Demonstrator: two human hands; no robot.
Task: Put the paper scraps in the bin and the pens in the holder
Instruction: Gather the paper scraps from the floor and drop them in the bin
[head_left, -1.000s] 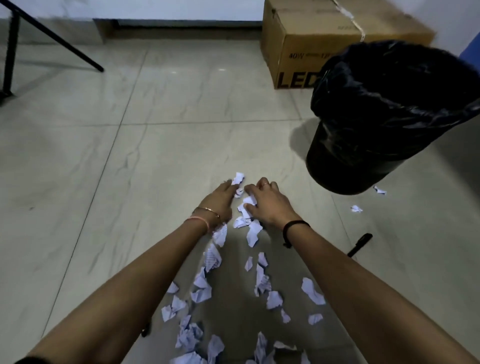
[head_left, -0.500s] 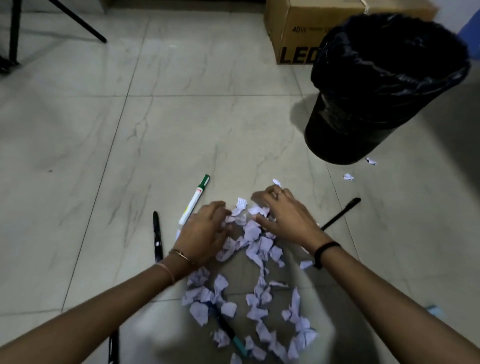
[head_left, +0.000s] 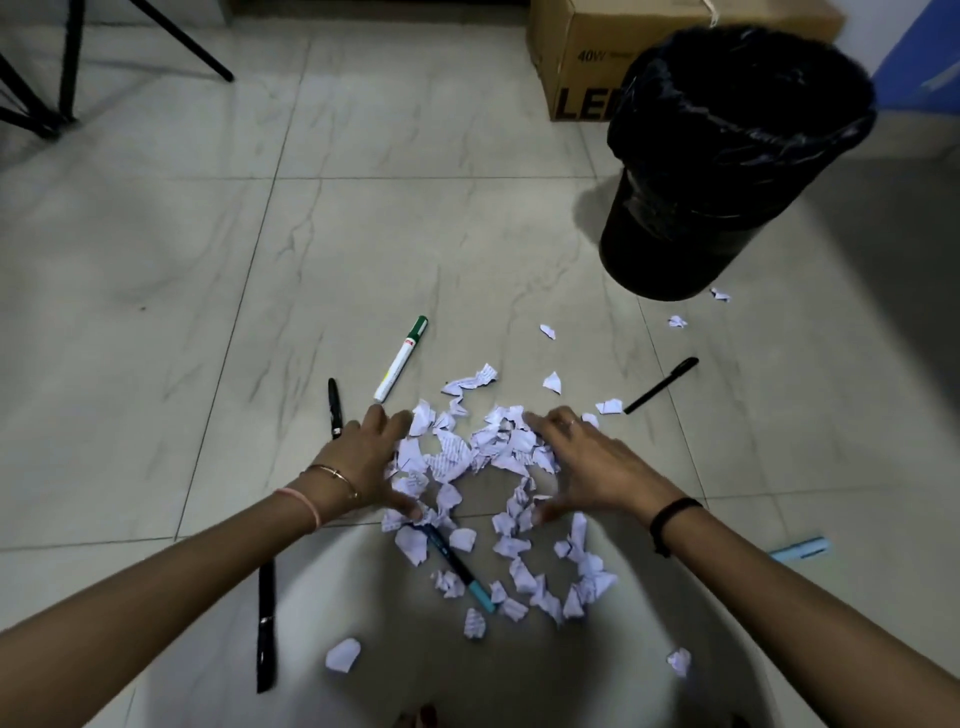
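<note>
A heap of white paper scraps (head_left: 470, 457) lies on the tiled floor between my hands. My left hand (head_left: 366, 462) rests spread at the heap's left edge, my right hand (head_left: 582, 465) spread at its right edge; both touch scraps and hold nothing. A black-lined bin (head_left: 727, 161) stands far right. Pens lie around: a white marker with green cap (head_left: 401, 358), a black pen (head_left: 335, 408) by my left hand, a black pen (head_left: 661, 385) at the right, a teal-tipped pen (head_left: 457, 569) among scraps, a black pen (head_left: 266, 618) under my left forearm, a light-blue pen (head_left: 800, 549). No holder is in view.
A cardboard box (head_left: 582, 57) stands behind the bin against the wall. Black metal legs (head_left: 67, 62) cross the far left corner. Stray scraps (head_left: 677, 321) lie near the bin's base, and others (head_left: 343, 654) lie close to me.
My hands have pulled back toward me and spread apart, raking the scraps into a wider heap. The view has tilted down, bringing more pens into sight.
</note>
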